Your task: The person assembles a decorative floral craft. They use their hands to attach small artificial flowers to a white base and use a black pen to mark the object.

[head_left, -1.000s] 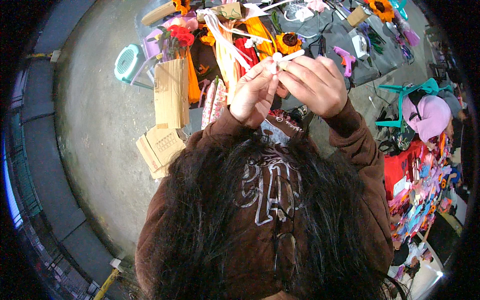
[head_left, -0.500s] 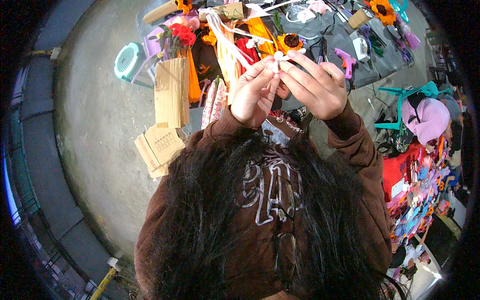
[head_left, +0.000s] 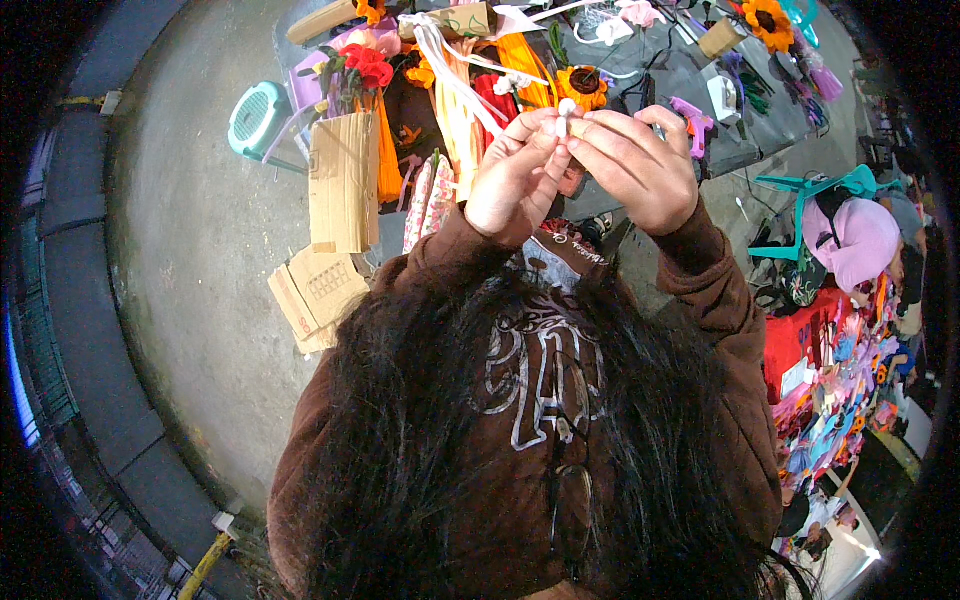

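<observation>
Above the table's near edge, my left hand (head_left: pixel 514 182) pinches a small white pipe cleaner piece (head_left: pixel 566 108) between thumb and fingertips. A rounded white tip stands up above the fingers, and a short white part shows below it. My right hand (head_left: pixel 642 168) meets it from the other side, its thumb and fingertips closed on the same piece. Both hands are raised in front of my chest, fingertips nearly touching. Just beyond them lies an orange sunflower (head_left: pixel 582 85) with a dark centre. The fingers hide part of the white piece.
Bundles of pale pipe cleaners (head_left: pixel 455 110), red flowers (head_left: pixel 368 68) and a cardboard piece (head_left: pixel 343 185) lie to the left. A pink-purple glue gun (head_left: pixel 693 122) rests at the right on the grey table (head_left: pixel 770 125). A teal stool (head_left: pixel 257 118) stands at the far left.
The white piece has turned, so its rounded tip now points up. My right fingers have curled in and lowered around it; my left hand has shifted slightly right.
</observation>
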Motion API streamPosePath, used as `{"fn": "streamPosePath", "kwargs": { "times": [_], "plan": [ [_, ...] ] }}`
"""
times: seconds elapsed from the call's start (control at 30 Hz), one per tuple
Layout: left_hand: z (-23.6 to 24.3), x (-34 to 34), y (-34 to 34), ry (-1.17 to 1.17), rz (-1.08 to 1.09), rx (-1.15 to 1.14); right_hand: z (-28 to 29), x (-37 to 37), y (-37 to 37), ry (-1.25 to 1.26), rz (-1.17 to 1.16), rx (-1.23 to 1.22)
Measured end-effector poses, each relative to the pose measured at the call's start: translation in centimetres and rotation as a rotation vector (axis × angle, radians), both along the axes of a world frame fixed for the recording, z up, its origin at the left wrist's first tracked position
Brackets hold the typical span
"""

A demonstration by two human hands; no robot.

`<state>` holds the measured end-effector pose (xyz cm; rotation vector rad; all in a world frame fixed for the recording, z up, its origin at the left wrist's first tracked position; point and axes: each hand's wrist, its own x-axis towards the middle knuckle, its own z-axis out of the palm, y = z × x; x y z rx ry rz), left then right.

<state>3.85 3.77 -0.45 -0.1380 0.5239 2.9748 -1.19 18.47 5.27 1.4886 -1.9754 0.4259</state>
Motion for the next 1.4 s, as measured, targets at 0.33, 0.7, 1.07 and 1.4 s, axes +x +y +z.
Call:
{"fn": "streamPosePath", "kwargs": {
  "times": [0.33, 0.7, 1.07, 1.4],
  "plan": [
    [0.0, 0.0, 0.6, 0.022, 0.058, -0.071, -0.3, -0.1, -0.6, -0.564, -0.035, -0.362],
    [0.0, 0.2, 1.4, 0.053, 0.215, -0.074, -1.2, 1.0, -1.9, -0.294, -0.085, -0.444],
    [0.2, 0.3, 0.9, 0.07, 0.165, -0.059, -1.1, 0.7, -1.6, -0.236, -0.076, -0.326],
    [-0.1, -1.0, 1.9, 0.154, 0.452, -0.219, -1.4, 1.5, -4.7, -0.486, -0.271, -0.63]
  ]
}}
